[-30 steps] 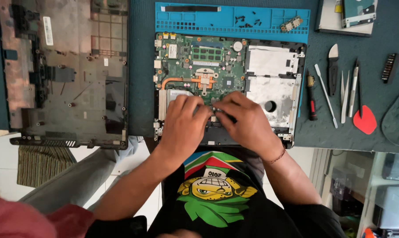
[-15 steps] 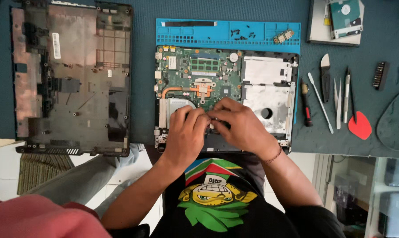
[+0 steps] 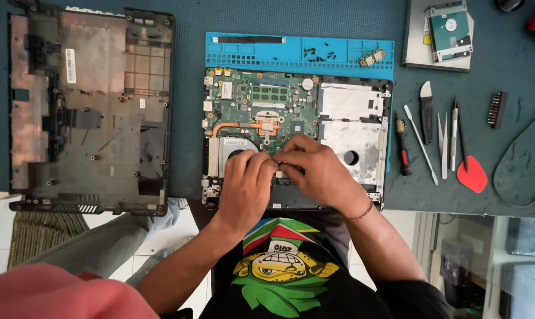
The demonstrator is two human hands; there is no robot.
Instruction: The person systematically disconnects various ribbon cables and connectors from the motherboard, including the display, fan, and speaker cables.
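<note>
**Both hands work at the front of an opened laptop**

An opened laptop lies on a dark teal table, its green circuit board, copper heat pipe and round fan exposed on its left half and silver metal bays on its right. Its far edge rests on a blue work mat that carries a scatter of small black screws and a little circuit board.

The left hand and the right hand meet over the near middle of the laptop, just beside the fan. The fingers of both are curled inward, the tips pinched close together at one spot on the board. Whether they have hold of a small part there cannot be told, since the fingers hide it. The right wrist wears a thin bracelet.

To the left of the laptop, apart from it, lies the detached bottom cover, inner side up. To the right a row of tools lies on the table: a red-handled screwdriver, a slim metal spudger, tweezers and a red pick. Farther off at the upper right a hard drive sits on a flat grey device.
</note>
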